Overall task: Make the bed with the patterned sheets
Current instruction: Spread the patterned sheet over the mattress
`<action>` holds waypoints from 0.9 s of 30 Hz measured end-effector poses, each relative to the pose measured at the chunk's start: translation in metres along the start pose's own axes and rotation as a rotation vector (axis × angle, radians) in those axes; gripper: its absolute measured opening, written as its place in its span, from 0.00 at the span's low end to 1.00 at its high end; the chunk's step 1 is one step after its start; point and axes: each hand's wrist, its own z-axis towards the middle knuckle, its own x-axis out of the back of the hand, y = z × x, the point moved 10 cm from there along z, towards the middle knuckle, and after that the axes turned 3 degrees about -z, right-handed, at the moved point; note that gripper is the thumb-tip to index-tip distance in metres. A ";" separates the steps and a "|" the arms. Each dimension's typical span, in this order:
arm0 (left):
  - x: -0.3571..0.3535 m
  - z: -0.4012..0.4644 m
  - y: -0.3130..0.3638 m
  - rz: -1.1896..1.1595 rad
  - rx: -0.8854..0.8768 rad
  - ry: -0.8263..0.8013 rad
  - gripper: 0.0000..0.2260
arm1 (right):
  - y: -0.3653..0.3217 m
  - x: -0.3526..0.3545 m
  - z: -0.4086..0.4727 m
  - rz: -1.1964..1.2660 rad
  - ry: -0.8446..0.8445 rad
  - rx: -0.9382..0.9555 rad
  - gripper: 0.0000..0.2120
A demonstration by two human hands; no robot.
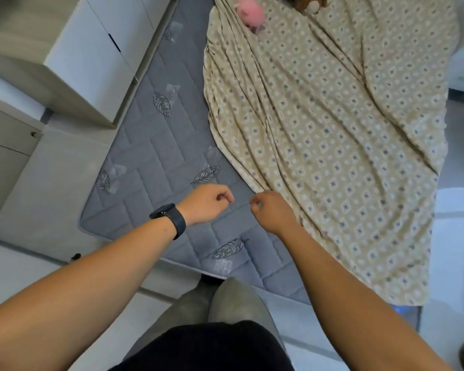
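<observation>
Right hand [269, 211] hovers over the mattress [156, 167] w/ fingers curled in, thumb and forefinger pinched together just beside the near edge of the patterned sheet [332, 145] — can't tell if any cloth is actually between them, it looks empty. Left hand [206, 202] sits close beside it, near but not touching, also loosely curled w/ fingertips drawn in, nothing visibly held. A dark watch [169, 216] is strapped on the left wrist. Both forearms reach out from the bottom of the view.

The sheet — beige w/ small diamond and dot print — lies bunched in long diagonal folds across the right part of the bed, covering approx. the right half and draping over the far-right side. The left part of the grey quilted mattress, w/ leaf motifs, is bare. A pink soft object [251, 12] lies at the top of the sheet, blurred. A white cabinet [91, 57] stands against the mattress at upper left; pale floor [450, 236] shows to the right. The person's grey trouser knee [236, 301] touches the bed's near edge.
</observation>
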 end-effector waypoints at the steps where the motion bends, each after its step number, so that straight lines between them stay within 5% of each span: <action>1: 0.000 0.004 -0.009 -0.008 0.025 0.013 0.07 | 0.010 -0.011 0.015 0.006 -0.041 -0.037 0.15; 9: -0.045 0.060 -0.072 -0.170 0.182 -0.013 0.09 | 0.084 -0.143 0.135 -0.303 -0.509 -0.149 0.17; 16: -0.062 0.113 -0.100 -0.317 0.252 0.000 0.09 | 0.124 -0.208 0.250 -0.520 -0.583 -0.149 0.34; 22: -0.065 0.107 -0.148 -0.255 0.354 -0.018 0.10 | 0.116 -0.200 0.253 -0.428 -0.609 -0.237 0.27; 27: -0.075 0.078 -0.187 -0.180 0.461 -0.080 0.09 | 0.112 -0.201 0.245 -0.120 -0.513 -0.341 0.21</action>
